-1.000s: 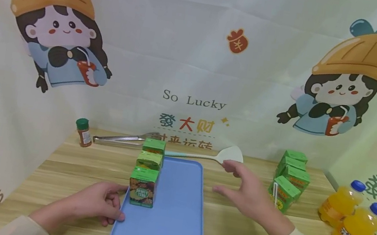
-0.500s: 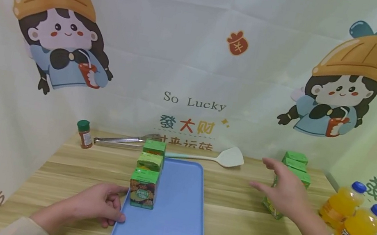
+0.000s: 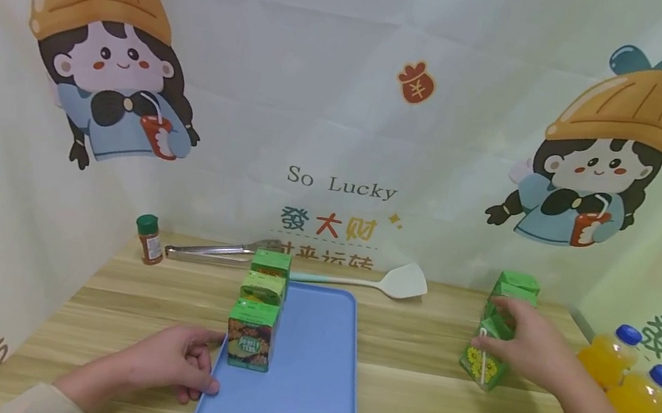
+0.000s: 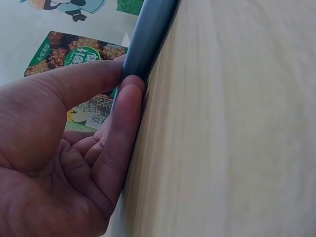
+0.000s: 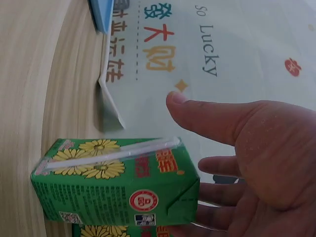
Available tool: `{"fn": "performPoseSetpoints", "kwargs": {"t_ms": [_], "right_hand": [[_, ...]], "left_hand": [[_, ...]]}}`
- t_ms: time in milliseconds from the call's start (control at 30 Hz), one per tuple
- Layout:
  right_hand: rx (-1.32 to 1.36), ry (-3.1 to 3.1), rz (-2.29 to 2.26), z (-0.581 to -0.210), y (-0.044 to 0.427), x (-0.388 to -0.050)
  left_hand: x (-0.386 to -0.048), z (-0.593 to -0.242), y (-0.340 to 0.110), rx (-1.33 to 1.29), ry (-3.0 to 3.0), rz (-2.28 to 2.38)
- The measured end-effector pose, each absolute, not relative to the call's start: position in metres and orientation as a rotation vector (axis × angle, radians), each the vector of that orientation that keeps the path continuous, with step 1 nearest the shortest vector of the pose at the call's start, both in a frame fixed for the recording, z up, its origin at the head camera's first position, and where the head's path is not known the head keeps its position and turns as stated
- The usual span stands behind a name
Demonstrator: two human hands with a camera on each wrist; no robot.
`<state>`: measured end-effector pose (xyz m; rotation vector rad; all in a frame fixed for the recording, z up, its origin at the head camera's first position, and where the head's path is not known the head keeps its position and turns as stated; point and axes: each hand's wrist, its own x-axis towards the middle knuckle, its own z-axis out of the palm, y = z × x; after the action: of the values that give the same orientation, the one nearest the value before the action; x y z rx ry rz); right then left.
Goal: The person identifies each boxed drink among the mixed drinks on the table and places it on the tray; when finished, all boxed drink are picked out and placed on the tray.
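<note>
My left hand (image 3: 167, 358) pinches the left rim of a blue tray (image 3: 315, 379); the left wrist view shows thumb and finger on either side of the tray edge (image 4: 143, 42). Three green drink cartons (image 3: 251, 336) stand in a row along the tray's left side, the front one printed with brown fruit pictures. At the right, my right hand (image 3: 543, 352) is spread about a green drink carton with yellow flowers and a white straw (image 5: 118, 182). In the right wrist view the thumb (image 5: 212, 116) stands apart from this carton, while the other fingers are partly hidden behind its end.
More green cartons (image 3: 518, 285) stand behind the flowered one. Two orange drink bottles (image 3: 644, 398) with blue caps stand at the far right. Along the back lie a white spatula (image 3: 404, 281) and metal tongs (image 3: 212, 249), beside a green-capped spice jar (image 3: 149, 239).
My right hand has moved right from beside the tray to the flowered carton, its fingers now around it. My left hand stays on the tray rim.
</note>
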<state>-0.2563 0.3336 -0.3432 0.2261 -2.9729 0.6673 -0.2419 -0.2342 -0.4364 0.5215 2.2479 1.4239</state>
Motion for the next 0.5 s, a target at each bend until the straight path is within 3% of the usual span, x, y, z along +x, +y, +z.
{"fn": "performPoseSetpoints", "kwargs": {"t_ms": [500], "right_hand": [[0.270, -3.098, 0.883, -0.351, 0.357, -0.265]], "left_hand": [[-0.241, -0.435, -0.234, 0.511, 2.241, 1.424]]}}
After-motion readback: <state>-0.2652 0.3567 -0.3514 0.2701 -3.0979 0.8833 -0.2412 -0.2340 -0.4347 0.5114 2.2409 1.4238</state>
